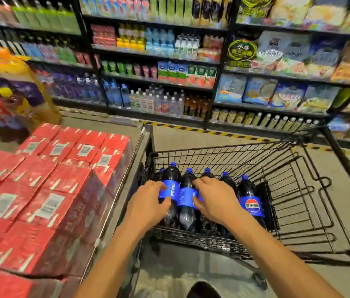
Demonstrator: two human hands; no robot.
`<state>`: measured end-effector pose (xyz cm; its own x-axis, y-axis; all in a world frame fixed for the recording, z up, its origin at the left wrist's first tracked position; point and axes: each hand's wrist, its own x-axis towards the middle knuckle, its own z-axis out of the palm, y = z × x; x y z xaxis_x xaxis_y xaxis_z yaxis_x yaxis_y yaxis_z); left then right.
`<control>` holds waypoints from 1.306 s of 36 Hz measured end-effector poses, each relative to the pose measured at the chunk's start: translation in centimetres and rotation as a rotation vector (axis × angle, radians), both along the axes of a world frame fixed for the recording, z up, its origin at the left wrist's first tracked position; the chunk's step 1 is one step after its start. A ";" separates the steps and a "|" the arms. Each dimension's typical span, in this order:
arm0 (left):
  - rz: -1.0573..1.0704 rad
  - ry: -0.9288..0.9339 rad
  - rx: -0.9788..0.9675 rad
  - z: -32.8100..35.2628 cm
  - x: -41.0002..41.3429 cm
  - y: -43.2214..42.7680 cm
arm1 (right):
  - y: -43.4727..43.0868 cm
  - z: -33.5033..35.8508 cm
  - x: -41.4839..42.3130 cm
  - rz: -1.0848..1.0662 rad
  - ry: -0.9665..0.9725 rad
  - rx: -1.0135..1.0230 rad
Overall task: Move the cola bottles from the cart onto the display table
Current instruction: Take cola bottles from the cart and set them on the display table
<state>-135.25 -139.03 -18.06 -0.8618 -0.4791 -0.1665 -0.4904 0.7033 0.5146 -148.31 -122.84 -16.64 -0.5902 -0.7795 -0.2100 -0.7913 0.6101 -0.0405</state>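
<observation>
So the dark cola bottles with blue caps and blue labels (248,194) are all in the near left corner of the black wire shopping cart (288,168), standing packed in a row, none on the grey display table (124,201) yet. The left hand (148,203) is wrapped round the leftmost front bottle (171,175), fingers over its Pepsi label. The right hand (215,201) is curled round the third bottle along (207,172), thumb tucked in beside the second one. The table sits just left of the cart, piled with shrink-wrapped red cartons (51,190). Stocked drink shelves (159,72) are behind.
</observation>
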 end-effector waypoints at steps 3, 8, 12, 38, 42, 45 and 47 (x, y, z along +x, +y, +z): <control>0.015 -0.020 0.056 -1.1 -1.7 -1.2 | -1.4 -0.9 -1.6 -0.028 -0.049 0.018; 0.030 -0.088 0.131 -3.8 -4.3 -2.6 | -3.8 -3.3 -5.0 -0.146 -0.224 -0.001; 0.092 -0.187 0.241 -7.2 -6.2 -3.9 | -5.4 -6.5 -8.5 -0.269 -0.402 -0.045; 0.574 -0.434 1.006 -23.8 -11.3 -7.3 | -19.2 -25.7 -18.6 -0.991 -1.036 0.032; 0.576 -0.448 1.037 -24.4 -11.3 -7.5 | -19.7 -26.5 -18.4 -1.023 -1.043 0.092; 0.593 -0.463 1.032 -25.2 -11.3 -7.6 | -19.5 -27.2 -18.3 -1.036 -1.028 0.056; 0.607 -0.477 1.030 -25.4 -11.4 -7.5 | -19.4 -27.6 -18.1 -1.073 -1.051 0.022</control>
<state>-146.60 -146.53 -43.43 -0.3047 -0.2389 -0.9220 -0.8754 -0.3111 0.3699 -166.43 -142.23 -44.27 -0.4400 -0.0773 -0.8947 0.4037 0.8729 -0.2740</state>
